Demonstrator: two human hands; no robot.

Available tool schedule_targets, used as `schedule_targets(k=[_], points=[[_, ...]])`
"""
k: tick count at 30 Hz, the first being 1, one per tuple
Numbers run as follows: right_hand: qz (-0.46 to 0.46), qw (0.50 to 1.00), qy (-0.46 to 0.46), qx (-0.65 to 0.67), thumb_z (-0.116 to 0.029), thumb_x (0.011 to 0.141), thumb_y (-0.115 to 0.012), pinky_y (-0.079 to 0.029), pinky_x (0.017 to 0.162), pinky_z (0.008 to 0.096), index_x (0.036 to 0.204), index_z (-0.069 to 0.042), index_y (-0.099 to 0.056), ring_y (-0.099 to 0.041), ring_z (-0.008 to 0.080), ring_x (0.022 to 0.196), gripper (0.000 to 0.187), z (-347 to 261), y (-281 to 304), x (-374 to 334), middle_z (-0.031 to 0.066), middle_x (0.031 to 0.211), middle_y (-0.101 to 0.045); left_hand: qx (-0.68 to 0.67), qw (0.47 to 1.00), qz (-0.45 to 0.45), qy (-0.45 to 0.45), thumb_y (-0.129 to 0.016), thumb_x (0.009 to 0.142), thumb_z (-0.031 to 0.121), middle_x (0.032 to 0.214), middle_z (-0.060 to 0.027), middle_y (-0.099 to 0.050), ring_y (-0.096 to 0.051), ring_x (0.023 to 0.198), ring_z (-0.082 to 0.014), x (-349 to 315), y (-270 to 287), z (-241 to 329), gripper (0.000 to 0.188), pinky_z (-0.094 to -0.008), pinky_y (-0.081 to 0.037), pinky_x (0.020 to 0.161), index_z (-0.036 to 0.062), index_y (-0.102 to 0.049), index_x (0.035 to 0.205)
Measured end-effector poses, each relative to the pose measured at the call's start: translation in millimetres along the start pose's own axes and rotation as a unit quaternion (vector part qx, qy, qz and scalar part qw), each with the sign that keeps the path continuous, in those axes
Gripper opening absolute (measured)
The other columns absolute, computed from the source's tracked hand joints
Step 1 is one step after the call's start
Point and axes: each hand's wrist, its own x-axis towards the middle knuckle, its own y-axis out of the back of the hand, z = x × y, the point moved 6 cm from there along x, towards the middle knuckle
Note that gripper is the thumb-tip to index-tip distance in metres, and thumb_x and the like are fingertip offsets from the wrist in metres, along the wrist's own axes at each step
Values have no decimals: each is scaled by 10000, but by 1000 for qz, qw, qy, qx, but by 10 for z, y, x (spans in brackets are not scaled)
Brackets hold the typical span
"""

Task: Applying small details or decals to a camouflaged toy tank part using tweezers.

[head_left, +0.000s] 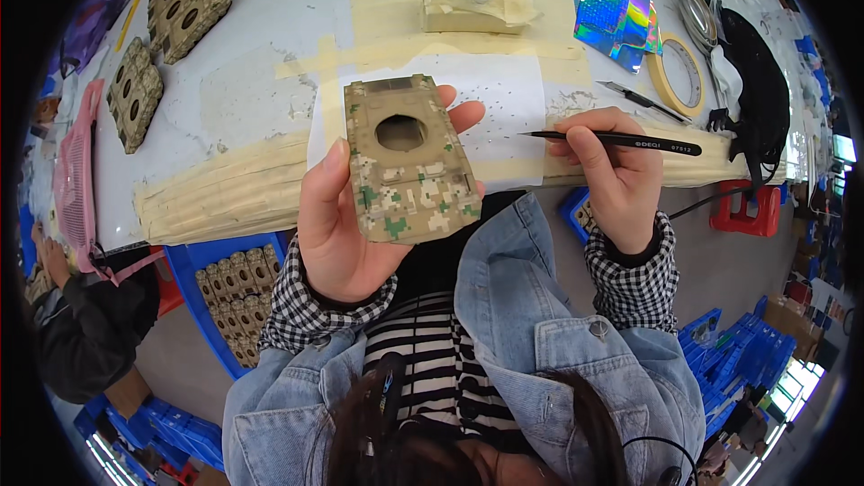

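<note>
Left hand [346, 247] gripping camouflage model-tank hull [409, 184]; right hand [619, 171] pinching black tweezers [650, 141], tips pointing left toward hull, not touching.

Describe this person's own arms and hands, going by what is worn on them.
The left hand and right hand are both bare, with no gloves. Black-and-white gingham sleeve ends puff out around both forearms, with a black inner cuff showing at the right wrist. Above them comes a light blue denim jacket.
</note>
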Motion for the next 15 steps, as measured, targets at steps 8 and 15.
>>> schedule_targets(k=[8,15], points=[[1,1000,-4,-4,-60,867,-564,-469,660,203,887,45,-597,-591,100,719,112,3,2,-2,56,771,-617,13,1000,-4,5,-282,930,365,1403,-183,-249,-229,1316,-321,-4,8,2,566,-524,-393,954,21,-204,1373],[-9,1000,9,-23,-63,870,-562,-470,664,204,888,45,-595,-592,99,720,115,-3,2,6,55,772,-618,8,1000,-5,3,-278,931,362,1403,-183,-249,-231,1315,-321,-10,6,6,564,-524,-387,959,21,-201,1374]])
